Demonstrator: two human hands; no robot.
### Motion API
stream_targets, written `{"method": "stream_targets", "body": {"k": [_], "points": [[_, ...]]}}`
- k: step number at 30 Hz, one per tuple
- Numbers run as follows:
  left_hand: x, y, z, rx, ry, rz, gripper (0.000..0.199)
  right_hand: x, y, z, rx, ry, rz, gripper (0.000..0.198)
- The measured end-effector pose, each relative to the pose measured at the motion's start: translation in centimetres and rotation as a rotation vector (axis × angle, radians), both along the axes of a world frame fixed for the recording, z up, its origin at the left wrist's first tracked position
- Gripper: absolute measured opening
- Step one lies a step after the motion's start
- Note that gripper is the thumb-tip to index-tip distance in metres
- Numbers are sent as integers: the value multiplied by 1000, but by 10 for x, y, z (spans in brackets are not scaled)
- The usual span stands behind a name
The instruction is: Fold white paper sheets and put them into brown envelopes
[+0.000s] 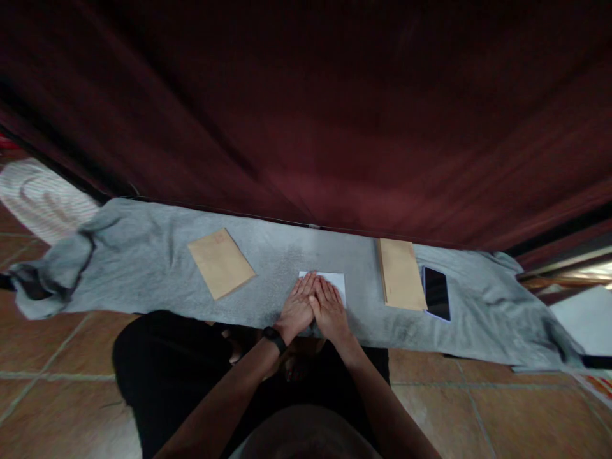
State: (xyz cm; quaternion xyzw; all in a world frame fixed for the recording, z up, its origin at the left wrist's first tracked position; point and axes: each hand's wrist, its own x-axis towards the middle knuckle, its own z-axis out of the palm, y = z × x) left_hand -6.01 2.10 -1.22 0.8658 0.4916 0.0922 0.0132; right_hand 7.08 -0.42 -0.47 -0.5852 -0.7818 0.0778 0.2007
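A small white sheet of paper (338, 280) lies on the grey cloth, its lower part hidden under my hands. My left hand (297, 303) rests flat on its left side, fingers stretched out, a black band round the wrist. Beside it, my right hand (331, 310) presses flat on the same paper, its thumb crossing toward the left hand. Neither hand grips anything. To the left is a single brown envelope (222, 263), tilted on the cloth. A stack of brown envelopes (401, 274) sits to the right of my hands.
A phone (437, 293) with a dark screen lies against the right side of the stack. The grey cloth (143, 255) covers a long narrow surface. Behind it hangs a dark red curtain (306, 146). Tiled floor (62, 357) shows below.
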Motion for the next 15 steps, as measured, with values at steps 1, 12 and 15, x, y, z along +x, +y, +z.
{"method": "stream_targets", "body": {"k": [1,12,15], "points": [[0,0,-1,3,4,7,59,1,2,-1,3,-20,-9,54],[-1,0,0,35,-48,46,57,12,13,-10,34,-85,-31,51],[-6,-1,0,30,-43,56,58,15,12,-12,47,-101,-28,51]]}}
